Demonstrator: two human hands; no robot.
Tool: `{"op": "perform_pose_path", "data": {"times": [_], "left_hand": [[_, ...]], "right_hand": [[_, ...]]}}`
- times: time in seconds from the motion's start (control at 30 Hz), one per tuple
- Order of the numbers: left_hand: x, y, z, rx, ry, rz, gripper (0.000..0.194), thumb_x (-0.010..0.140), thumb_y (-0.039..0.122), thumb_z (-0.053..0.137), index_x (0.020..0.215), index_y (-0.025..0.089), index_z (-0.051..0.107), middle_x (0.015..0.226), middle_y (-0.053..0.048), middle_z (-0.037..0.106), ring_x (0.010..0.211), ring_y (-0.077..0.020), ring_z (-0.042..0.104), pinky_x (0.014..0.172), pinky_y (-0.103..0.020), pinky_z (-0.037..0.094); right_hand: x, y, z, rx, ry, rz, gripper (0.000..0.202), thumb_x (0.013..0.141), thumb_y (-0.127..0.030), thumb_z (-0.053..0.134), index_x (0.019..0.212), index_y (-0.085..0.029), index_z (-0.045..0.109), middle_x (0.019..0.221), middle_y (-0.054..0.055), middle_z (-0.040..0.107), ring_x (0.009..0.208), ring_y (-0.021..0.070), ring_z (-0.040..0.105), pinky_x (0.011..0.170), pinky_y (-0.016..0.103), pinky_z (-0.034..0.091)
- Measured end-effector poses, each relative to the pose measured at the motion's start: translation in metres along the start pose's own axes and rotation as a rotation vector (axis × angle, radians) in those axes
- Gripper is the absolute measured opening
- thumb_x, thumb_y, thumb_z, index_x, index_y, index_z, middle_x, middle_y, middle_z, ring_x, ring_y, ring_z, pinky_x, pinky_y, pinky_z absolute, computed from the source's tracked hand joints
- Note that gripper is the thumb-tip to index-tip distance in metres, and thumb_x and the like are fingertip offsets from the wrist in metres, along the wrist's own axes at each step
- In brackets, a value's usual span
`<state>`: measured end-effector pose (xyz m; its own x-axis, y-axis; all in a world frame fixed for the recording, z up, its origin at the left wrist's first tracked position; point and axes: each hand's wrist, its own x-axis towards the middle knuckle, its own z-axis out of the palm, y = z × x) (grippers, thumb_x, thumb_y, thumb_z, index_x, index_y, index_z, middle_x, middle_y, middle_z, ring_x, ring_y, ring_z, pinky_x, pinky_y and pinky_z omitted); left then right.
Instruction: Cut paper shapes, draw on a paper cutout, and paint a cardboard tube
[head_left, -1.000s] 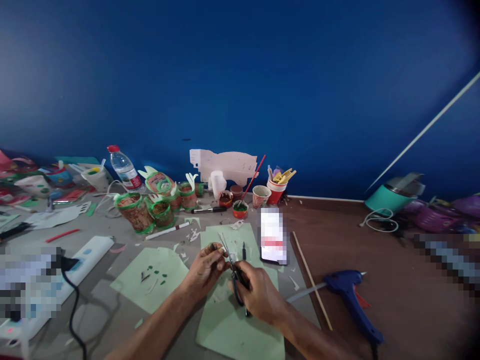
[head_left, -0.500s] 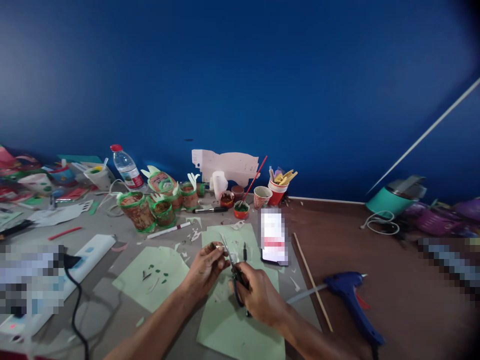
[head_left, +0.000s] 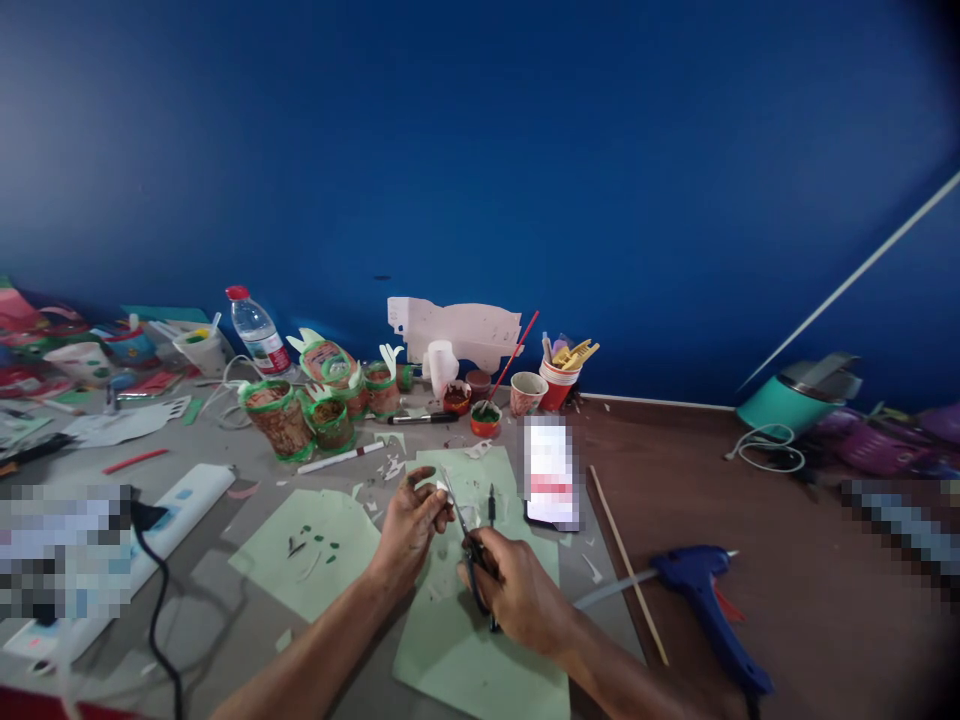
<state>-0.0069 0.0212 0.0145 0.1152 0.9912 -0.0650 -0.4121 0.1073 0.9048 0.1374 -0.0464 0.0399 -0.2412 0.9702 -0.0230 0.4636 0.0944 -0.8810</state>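
My right hand (head_left: pixel 517 590) is closed round the dark handles of a pair of scissors (head_left: pixel 474 560), whose blades point up and away to the left. Pinched between the thumb and a finger of my left hand (head_left: pixel 414 520) is a small white piece of paper (head_left: pixel 442 487), right beside the blades. The index finger of that hand is raised and curled, with dark smears on it. Both hands are above a light green sheet (head_left: pixel 480 660). A dark, slim pointed tool (head_left: pixel 491 503) lies on the sheet beyond the scissors.
Left is another green sheet (head_left: pixel 270 555) with small dark green bits. A phone (head_left: pixel 551 470), a wooden stick (head_left: pixel 626 565) and a blue glue gun (head_left: pixel 697 590) lie to the right. Paint pots (head_left: pixel 485 420), paper cups (head_left: pixel 559 385) and brown-green painted pots (head_left: pixel 277 420) stand behind.
My left index finger has lifted off the white piece, which the thumb still pins. My right hand and the scissors have hardly moved. The view has shifted slightly.
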Motion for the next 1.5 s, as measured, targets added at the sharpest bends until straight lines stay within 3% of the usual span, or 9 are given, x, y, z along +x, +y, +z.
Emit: {"op": "perform_pose_path", "data": {"times": [0.23, 0.43, 0.7, 0.9, 1.2, 1.5], "left_hand": [[0.0001, 0.0016, -0.001, 0.201, -0.007, 0.136, 0.04, 0.077, 0.036, 0.066, 0.105, 0.019, 0.042, 0.058, 0.007, 0.052, 0.05, -0.0115, 0.054, 0.049, -0.022, 0.036], [0.0006, 0.0044, 0.0003, 0.263, -0.005, 0.165, 0.037, 0.078, 0.035, 0.062, 0.104, 0.019, 0.041, 0.054, 0.008, 0.053, 0.047, -0.0113, 0.051, 0.048, -0.022, 0.036], [0.0011, 0.0013, -0.0006, 0.083, 0.004, 0.072, 0.043, 0.073, 0.038, 0.069, 0.103, 0.018, 0.046, 0.056, 0.006, 0.055, 0.049, -0.0112, 0.053, 0.049, -0.022, 0.036], [-0.0003, -0.0021, 0.0, -0.03, -0.072, -0.032, 0.03, 0.07, 0.042, 0.072, 0.074, 0.016, 0.056, 0.062, 0.003, 0.055, 0.046, -0.0069, 0.045, 0.058, -0.026, 0.044], [-0.0018, 0.0007, -0.0018, 0.09, -0.16, -0.089, 0.029, 0.078, 0.04, 0.065, 0.063, 0.016, 0.056, 0.051, 0.001, 0.055, 0.046, -0.0086, 0.045, 0.049, -0.021, 0.031], [-0.0026, 0.0002, -0.003, 0.124, -0.188, -0.109, 0.027, 0.077, 0.036, 0.064, 0.061, 0.016, 0.054, 0.052, 0.0, 0.057, 0.044, -0.008, 0.043, 0.048, -0.021, 0.031]], "right_hand": [[-0.0011, 0.0002, -0.0014, 0.027, -0.027, 0.012, 0.016, 0.082, -0.025, 0.051, 0.069, -0.02, 0.042, 0.052, -0.007, 0.04, 0.048, 0.0079, 0.032, 0.045, 0.02, 0.021], [-0.0007, 0.0026, -0.0022, 0.038, -0.048, 0.007, 0.02, 0.082, -0.025, 0.051, 0.066, -0.02, 0.04, 0.053, -0.007, 0.037, 0.049, 0.0075, 0.028, 0.045, 0.02, 0.02], [0.001, 0.0061, -0.0007, 0.068, -0.033, 0.006, 0.02, 0.082, -0.025, 0.052, 0.066, -0.02, 0.04, 0.053, -0.008, 0.035, 0.049, 0.0076, 0.028, 0.044, 0.02, 0.02], [0.0002, 0.008, 0.0021, 0.074, 0.013, 0.017, 0.015, 0.081, -0.024, 0.051, 0.07, -0.019, 0.044, 0.053, -0.007, 0.037, 0.048, 0.0077, 0.031, 0.044, 0.02, 0.022], [0.0012, 0.0068, 0.0034, 0.091, 0.02, 0.058, 0.005, 0.078, -0.022, 0.054, 0.077, -0.017, 0.054, 0.053, -0.007, 0.039, 0.048, 0.0079, 0.034, 0.044, 0.02, 0.022], [0.0008, 0.0048, 0.0005, 0.069, -0.009, 0.079, 0.006, 0.078, -0.022, 0.054, 0.075, -0.017, 0.052, 0.052, -0.007, 0.039, 0.047, 0.0076, 0.032, 0.043, 0.02, 0.021]]}}
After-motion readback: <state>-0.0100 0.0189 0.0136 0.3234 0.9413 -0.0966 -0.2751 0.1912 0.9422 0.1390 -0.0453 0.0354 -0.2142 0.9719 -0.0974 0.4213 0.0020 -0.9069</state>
